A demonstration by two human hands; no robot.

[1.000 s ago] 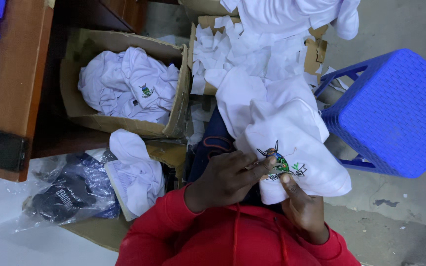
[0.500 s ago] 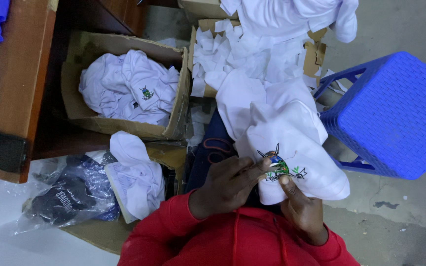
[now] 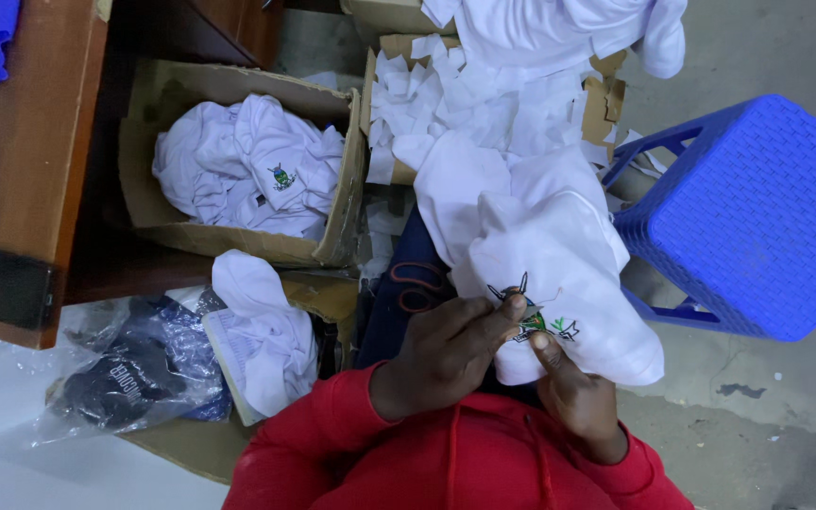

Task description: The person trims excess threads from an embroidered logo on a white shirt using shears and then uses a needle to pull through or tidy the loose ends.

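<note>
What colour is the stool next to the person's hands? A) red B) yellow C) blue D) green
C: the plastic stool standing beside the white shirt that the left hand and right hand are holding is bright blue.

One camera, worn on the head, looks steeply down at the lap from close above. The white shirt (image 3: 559, 274) sits just below centre; relative to it, the blue stool (image 3: 757, 208) lies right, the cardboard box (image 3: 238, 170) left, and the wooden desk (image 3: 21, 161) far left.
</note>
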